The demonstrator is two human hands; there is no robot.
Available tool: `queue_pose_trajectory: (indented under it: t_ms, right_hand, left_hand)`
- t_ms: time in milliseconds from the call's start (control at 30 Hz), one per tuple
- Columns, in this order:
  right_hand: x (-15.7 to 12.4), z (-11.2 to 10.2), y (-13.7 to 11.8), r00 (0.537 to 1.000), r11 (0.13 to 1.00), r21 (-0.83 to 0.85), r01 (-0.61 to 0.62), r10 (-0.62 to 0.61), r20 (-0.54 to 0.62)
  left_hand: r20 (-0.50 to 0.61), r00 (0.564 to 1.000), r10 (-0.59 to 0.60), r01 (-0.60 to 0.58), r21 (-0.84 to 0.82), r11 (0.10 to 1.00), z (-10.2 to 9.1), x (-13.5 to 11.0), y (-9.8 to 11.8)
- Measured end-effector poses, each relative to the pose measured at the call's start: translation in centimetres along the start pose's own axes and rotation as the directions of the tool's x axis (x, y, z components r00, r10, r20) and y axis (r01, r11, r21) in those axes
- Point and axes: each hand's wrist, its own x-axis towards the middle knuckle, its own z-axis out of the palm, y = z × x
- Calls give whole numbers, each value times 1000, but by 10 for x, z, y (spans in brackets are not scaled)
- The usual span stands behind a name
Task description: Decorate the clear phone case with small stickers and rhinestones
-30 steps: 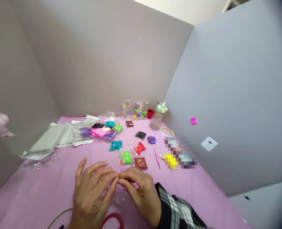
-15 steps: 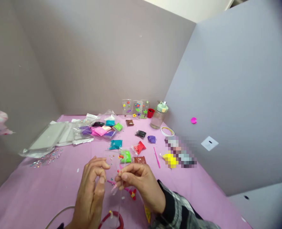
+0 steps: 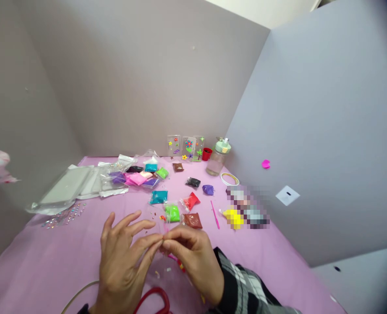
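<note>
My left hand (image 3: 124,257) pinches with thumb and index finger while its other fingers spread apart. Its fingertips meet those of my right hand (image 3: 195,259), which is also pinched, in front of my chest. Whatever sits between the fingertips is too small and covered to name. Below the hands, part of a red and yellow piece (image 3: 181,265) shows beside my right hand. A red looped handle (image 3: 154,296), like that of scissors, lies near my left wrist. Just beyond the fingers are a bag of green clay (image 3: 172,213) and a bag of brown clay (image 3: 192,220).
Farther back lie bags of teal (image 3: 159,197), red (image 3: 191,201) and black clay (image 3: 193,182). A pink stick tool (image 3: 215,214) is at right. Decorated clear cases (image 3: 189,149) stand by the wall near a bottle (image 3: 216,161). Packaged flat sheets (image 3: 65,187) lie at left.
My left hand has moved right and its thumb and index finger have closed against my right fingertips. The small reddish piece seen at my right fingertips is now hidden.
</note>
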Motion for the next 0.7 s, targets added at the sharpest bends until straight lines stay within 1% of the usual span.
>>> queue_pose_trajectory:
  t_ms: [67,133,200,267,300,367,433,500,600,700]
  right_hand:
    - [-2,-1,1,990,965,-223,138,-143,-6]
    - [-4,-2,2,969,895,-378,236,-244,27]
    - [-5,-4,3,957,853,-441,279,-282,60]
    - [-5,-5,3,957,847,-449,284,-282,74]
    - [-4,-5,2,960,860,-430,276,-272,72]
    - [-2,-4,1,975,911,-347,222,-219,47]
    - [0,-2,0,992,971,-204,124,-123,15]
    - [1,-1,-1,1000,1000,-22,8,-7,10]
    - [4,0,-1,990,972,196,-130,118,73]
    - [6,-2,0,979,936,293,-194,163,126]
  left_hand:
    - [29,1000,0,0,-4,1000,-1,3,2]
    - [57,998,8,-7,-18,1000,-1,5,3]
    - [85,996,21,-18,-27,999,-1,7,4]
    - [108,994,27,-24,-33,999,0,8,4]
    - [116,993,25,-21,-35,999,0,8,5]
    - [120,993,1,5,-42,999,2,7,6]
    - [112,992,-49,56,-62,996,3,6,7]
    - [110,988,-107,118,-98,988,5,4,7]
    - [122,974,-190,208,-156,966,7,3,8]
    - [139,958,-251,274,-184,944,7,2,9]
